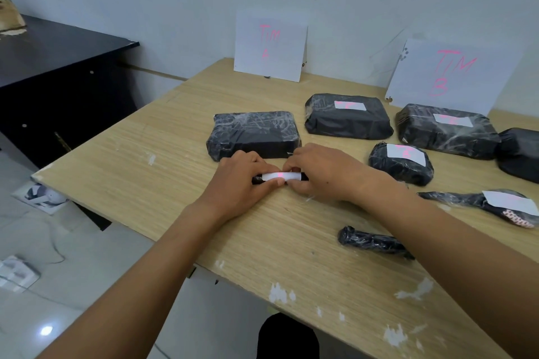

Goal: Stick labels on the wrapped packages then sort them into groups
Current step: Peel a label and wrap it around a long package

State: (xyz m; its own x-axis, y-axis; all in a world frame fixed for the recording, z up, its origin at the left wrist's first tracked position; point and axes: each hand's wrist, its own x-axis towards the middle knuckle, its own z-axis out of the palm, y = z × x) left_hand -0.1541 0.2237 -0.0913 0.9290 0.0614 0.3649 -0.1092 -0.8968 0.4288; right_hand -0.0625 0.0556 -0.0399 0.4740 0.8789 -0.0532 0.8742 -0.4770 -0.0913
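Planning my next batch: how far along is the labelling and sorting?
Done: four packages carry labels, the middle package, right package, round package and long package. In hand: the left hand and right hand pinch a thin package, pressing on a label. Left: the big package and small roll show no label; sorting by sign A and sign B looks unfinished.
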